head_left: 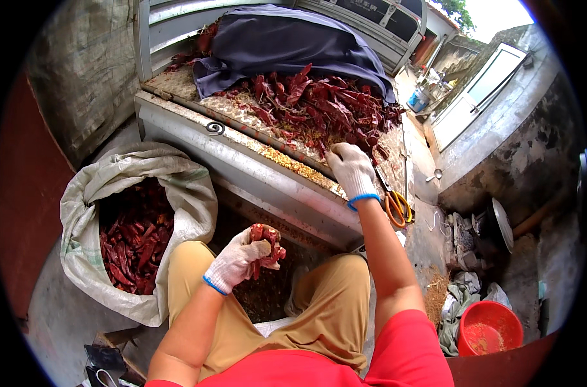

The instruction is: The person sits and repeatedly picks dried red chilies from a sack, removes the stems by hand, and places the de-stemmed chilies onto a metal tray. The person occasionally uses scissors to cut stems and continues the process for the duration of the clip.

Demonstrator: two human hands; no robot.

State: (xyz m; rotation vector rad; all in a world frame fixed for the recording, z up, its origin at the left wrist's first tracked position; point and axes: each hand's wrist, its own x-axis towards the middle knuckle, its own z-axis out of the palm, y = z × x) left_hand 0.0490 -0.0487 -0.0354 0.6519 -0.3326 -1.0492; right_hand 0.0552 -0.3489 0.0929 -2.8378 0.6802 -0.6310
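Note:
My gloved left hand (245, 258) is closed around a bunch of dried red chillies (267, 248) above my lap. My gloved right hand (348, 166) rests at the front edge of a chilli pile (325, 103) on the truck bed, fingers curled; what they hold, if anything, is hidden. Scissors with orange and yellow handles (396, 205) lie just right of that hand. A white woven sack (77, 232), its rim rolled down, holds more chillies at my left.
A dark cloth (280, 39) partly covers the pile. The bed's metal lip (196, 138) crosses ahead of my knees. At right are a wall (493, 155), a white door (467, 97), a red basin (490, 329), rubble and bags. A brown panel (22, 180) stands far left.

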